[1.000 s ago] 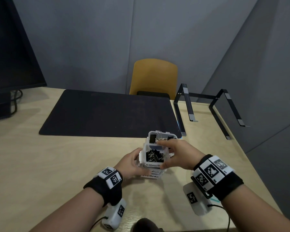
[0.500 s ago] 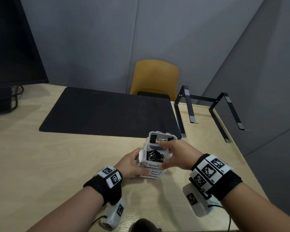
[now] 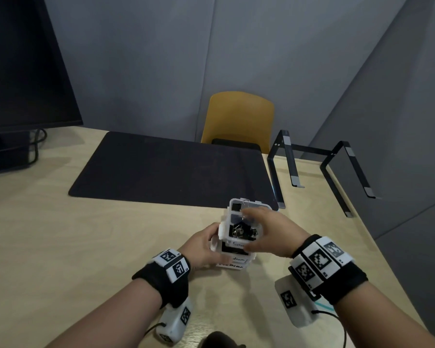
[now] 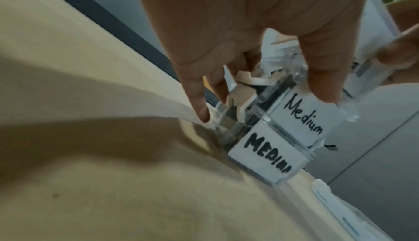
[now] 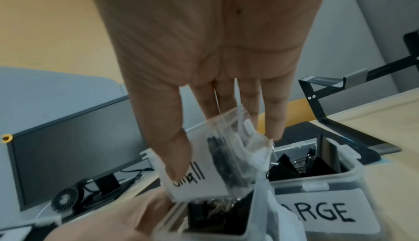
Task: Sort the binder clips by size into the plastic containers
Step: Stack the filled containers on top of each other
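Clear plastic containers stand stacked near the table's front. My right hand (image 3: pixel 248 229) grips the top one, labelled Small (image 3: pixel 240 233), thumb on its label and fingers on its far side; it hangs tilted just above the stack, with small black clips inside (image 5: pixel 217 157). My left hand (image 3: pixel 201 247) holds the two containers labelled Medium (image 4: pixel 301 119) below, thumb on the upper label and fingers at the side latch. Behind them the container labelled Large (image 5: pixel 326 214) stands open with big black binder clips (image 5: pixel 301 164) in it.
A black desk mat (image 3: pixel 171 169) lies beyond the containers. A monitor (image 3: pixel 23 71) stands at the far left, a black metal laptop stand (image 3: pixel 319 159) at the far right by the table edge, and a yellow chair (image 3: pixel 239 119) behind the table.
My right hand has lifted the Small container off the stack and tipped it. My left hand has stayed on the Medium containers.
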Tool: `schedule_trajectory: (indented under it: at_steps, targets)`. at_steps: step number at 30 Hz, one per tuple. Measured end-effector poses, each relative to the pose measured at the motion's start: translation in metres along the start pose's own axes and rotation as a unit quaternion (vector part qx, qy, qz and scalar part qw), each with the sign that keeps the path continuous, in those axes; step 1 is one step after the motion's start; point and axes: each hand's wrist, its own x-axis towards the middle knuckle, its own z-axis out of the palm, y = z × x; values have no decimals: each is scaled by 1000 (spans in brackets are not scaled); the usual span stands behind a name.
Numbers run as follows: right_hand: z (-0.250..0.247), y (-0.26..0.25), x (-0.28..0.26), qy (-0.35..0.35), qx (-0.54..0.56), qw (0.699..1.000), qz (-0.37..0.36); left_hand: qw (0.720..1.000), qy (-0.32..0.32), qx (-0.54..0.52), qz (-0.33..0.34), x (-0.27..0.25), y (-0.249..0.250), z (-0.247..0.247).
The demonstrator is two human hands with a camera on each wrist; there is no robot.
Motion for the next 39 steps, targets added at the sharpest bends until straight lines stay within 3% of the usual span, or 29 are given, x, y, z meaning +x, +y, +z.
schedule_trajectory:
  at_steps: [4,15,24,30,39]
  targets:
    - [-7,7,0,47,22,998,18,999,-2,51,-3,2,3,-2]
    - [-6,11,-3,63,57,996,36,996,57,62,-27,17,6,11]
    - [-8,20,-13,91,78,992,49,997,54,54,-14,14,8,16]
    - [-17,21,-18,106,86,989,63,988,123,88,-30,25,13,24]
    - [-14,23,-21,99,95,989,62,989,113,87,-47,32,17,25]
